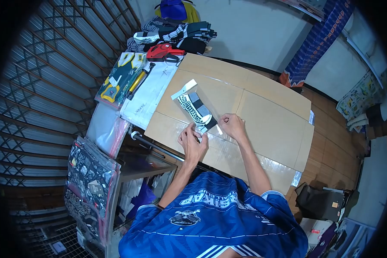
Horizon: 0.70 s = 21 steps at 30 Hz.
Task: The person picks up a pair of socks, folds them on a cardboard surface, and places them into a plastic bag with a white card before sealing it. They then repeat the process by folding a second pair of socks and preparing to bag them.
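Note:
A pair of folded socks (196, 109), black, white and grey with a patterned side, lies in a clear plastic packet with a white header (185, 88) at its far end. My left hand (193, 142) is closed at the packet's near left corner, its fingertips pinched by the plastic edge. At the near right side my right hand (233, 126) is closed too, thumb and finger pressed together where the clear film glints. The film is so transparent that its exact edge is hard to see. Under it all is a flat cardboard sheet (271, 124).
Beyond the cardboard's left end are a red tape dispenser (162, 52), a yellow-black tool (137, 84) and a bagged green-yellow garment (118, 81). Piled socks (176, 36) stand at the back. Packaged goods (92, 185) hang at left, above a metal grille.

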### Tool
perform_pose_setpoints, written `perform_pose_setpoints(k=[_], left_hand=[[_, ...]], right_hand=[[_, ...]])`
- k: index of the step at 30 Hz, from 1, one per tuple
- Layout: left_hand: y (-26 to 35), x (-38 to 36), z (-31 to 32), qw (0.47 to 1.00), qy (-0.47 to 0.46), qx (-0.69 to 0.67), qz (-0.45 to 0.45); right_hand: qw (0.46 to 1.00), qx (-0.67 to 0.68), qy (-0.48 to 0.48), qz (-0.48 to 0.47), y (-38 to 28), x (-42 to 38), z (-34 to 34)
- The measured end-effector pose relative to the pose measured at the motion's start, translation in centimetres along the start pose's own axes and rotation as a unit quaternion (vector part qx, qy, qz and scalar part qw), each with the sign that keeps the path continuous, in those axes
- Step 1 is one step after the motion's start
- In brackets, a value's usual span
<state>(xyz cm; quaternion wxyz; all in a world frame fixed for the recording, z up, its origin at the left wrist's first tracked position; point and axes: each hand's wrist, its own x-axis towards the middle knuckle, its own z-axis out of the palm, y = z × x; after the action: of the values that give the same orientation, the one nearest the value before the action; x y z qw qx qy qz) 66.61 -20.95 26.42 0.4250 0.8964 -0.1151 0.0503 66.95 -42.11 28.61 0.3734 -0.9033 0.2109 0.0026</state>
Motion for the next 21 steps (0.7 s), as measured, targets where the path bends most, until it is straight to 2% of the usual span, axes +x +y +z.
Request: perform_pose_setpoints(k=[5,18,21], left_hand=[[0.2,0.2,-0.1,1.0,0.008,-0.007,0.0],[0.8,0.1,-0.5,0.999,0.017,0.023,0.02],[0.7,0.3,-0.3,1.0,0.009,0.014,-0.015]], right_hand=[[0.999,0.045,0.005,-0.001,1.4,0.3,0.7],[0.997,0.063,0.028,-0.02,0.7,-0.8,0.2],[0.995,0.092,0.024,-0.016,0.9,-0.7,0.1]])
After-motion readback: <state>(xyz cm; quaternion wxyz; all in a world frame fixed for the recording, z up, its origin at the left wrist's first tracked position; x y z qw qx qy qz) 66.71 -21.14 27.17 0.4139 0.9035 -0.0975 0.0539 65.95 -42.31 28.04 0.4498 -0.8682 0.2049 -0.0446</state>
